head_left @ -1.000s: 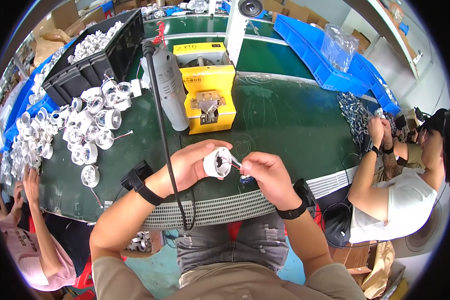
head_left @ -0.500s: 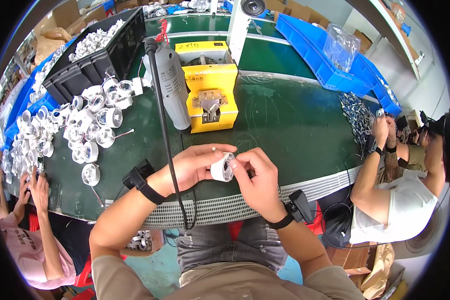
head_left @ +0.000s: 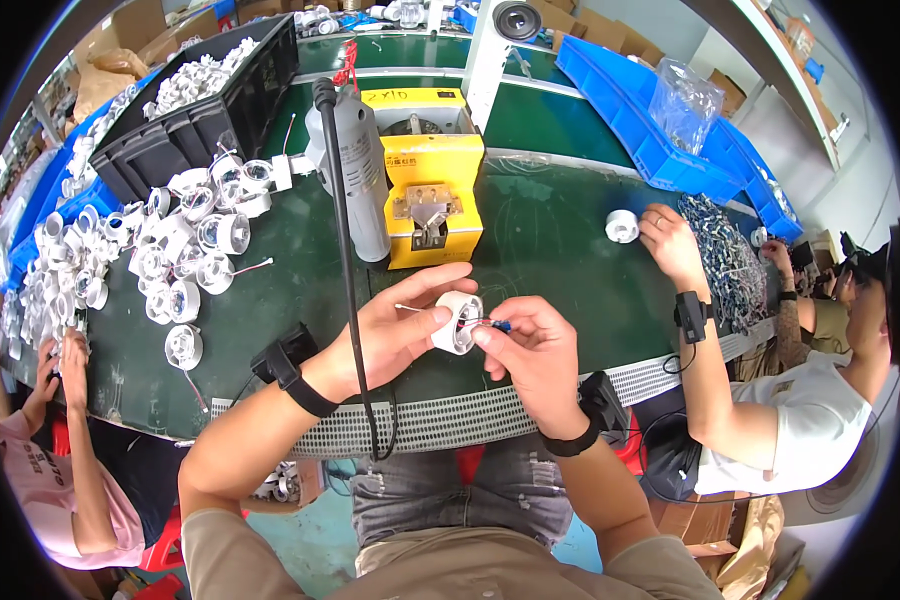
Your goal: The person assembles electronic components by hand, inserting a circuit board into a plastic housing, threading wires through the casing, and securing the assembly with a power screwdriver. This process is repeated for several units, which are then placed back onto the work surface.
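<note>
My left hand (head_left: 385,335) grips a white ring-shaped housing (head_left: 454,326) between thumb and fingers, its open side turned toward the right. A thin wire with a small white end sticks out on the housing's left side. Just right of the housing, my right hand (head_left: 538,352) pinches a small blue part (head_left: 502,326); thin red and dark wires run from it into the housing's opening. Ahead of my hands stands a yellow machine (head_left: 434,205) with a metal clamp-like piece on its front. Beside it is a grey cylindrical tool (head_left: 362,180), whose black cable hangs in front of my left forearm.
White housings (head_left: 195,235) lie piled at left, near a black crate (head_left: 195,130) of small white parts. On the right, a co-worker's hand (head_left: 673,245) is beside a single white housing (head_left: 622,227). Behind that are a heap of wired parts (head_left: 720,260) and blue trays (head_left: 660,150).
My right hand has drawn slightly right from the housing, and the blue part with its wires now shows. The co-worker's arm has reached inward, and a white housing now lies beside that hand.
</note>
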Demonstrator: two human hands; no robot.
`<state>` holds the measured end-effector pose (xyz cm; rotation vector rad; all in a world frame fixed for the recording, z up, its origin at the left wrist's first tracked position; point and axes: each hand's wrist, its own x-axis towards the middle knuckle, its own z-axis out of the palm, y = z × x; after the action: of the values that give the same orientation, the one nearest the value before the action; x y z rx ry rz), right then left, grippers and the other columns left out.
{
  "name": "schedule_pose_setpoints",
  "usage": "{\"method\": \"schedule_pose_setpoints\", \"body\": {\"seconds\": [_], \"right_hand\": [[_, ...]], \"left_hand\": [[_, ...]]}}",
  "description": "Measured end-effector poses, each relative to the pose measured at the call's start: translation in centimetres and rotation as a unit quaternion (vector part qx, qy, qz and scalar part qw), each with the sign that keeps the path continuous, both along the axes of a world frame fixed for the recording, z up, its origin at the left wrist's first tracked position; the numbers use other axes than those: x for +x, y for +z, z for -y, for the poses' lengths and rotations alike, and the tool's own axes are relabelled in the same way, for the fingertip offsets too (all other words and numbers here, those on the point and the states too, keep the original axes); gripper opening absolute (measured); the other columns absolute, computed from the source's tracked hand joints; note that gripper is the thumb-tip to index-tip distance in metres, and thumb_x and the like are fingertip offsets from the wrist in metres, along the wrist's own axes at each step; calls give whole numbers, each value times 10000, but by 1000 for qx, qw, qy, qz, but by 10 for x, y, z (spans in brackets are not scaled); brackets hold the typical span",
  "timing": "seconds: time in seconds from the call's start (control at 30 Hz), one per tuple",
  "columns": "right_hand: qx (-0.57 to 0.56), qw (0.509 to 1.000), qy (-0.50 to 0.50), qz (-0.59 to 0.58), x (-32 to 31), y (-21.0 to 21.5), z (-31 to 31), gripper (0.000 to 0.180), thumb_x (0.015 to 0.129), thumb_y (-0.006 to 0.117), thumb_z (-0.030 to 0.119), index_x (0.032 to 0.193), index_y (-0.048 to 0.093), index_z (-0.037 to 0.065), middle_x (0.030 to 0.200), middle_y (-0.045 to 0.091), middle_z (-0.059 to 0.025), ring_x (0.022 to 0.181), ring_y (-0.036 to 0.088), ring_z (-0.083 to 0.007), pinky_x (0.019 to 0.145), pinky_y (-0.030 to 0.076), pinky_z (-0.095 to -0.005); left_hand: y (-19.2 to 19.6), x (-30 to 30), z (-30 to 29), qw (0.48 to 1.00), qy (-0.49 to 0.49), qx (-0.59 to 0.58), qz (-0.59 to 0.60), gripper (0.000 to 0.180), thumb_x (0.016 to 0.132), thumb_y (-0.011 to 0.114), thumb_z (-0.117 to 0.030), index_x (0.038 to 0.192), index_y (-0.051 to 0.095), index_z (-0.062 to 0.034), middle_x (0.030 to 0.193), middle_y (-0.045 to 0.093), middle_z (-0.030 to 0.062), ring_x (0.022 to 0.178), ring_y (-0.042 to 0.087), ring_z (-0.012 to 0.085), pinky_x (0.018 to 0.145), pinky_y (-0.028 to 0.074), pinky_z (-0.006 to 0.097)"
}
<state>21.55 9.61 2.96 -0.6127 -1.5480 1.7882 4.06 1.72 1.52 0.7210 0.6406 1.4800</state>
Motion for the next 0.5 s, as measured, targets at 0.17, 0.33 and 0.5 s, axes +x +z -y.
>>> {"method": "schedule_pose_setpoints", "body": {"seconds": [0.17,0.33,0.5], "right_hand": [[-2,998,16,-66,-6,-2,4,214,913,589,54,1108,554,-25,964,613,-122,666,639,-164,619,576,-290],[18,998,4,-62,-8,-1,5,168,875,631,10,1036,597,-24,886,635,-95,652,617,-126,593,533,-237],[135,987,-84,-37,-15,-11,12,160,780,719,-51,923,661,-11,849,652,-63,680,579,-89,631,470,-201]], "left_hand": [[7,3,1,998,33,43,33,566,918,589,-119,1427,346,-75,1379,454,115,1203,504,220,1023,407,388],[5,3,2,999,9,45,12,575,936,574,-184,1431,322,-38,1429,404,141,1268,458,245,1065,371,405],[1,10,3,998,-14,67,-9,537,963,513,-172,1429,308,-2,1440,384,154,1300,420,251,1086,341,402]]}}
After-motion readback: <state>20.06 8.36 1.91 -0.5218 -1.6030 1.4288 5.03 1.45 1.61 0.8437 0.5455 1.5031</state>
